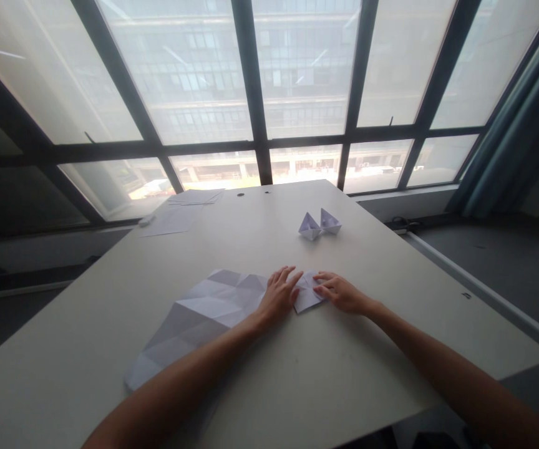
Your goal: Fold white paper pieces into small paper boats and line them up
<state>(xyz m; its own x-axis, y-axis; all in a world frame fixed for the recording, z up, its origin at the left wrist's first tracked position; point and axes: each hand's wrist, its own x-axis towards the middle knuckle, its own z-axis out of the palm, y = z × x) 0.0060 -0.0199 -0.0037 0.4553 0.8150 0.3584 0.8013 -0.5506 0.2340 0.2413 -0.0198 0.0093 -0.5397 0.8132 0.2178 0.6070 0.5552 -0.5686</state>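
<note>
A small folded piece of white paper [307, 300] lies on the white table, with creases and flaps on its top. My left hand [279, 292] rests across its left edge, fingers spread and stretched out. On the paper's right side, the fingertips of my right hand [340, 293] press down, its fingers apart; they cover that edge. Under and beside my left forearm is a large creased white sheet [204, 305], partly hidden by the arm. Two folded paper boats [309, 227] stand close together beyond my hands.
Flat white sheets [176, 221] lie at the table's far left, a small pale object [146, 221] beside them. Two small dark spots mark the far end of the tabletop [251, 237]. Large windows rise behind it; a blue curtain [508, 131] hangs at the right.
</note>
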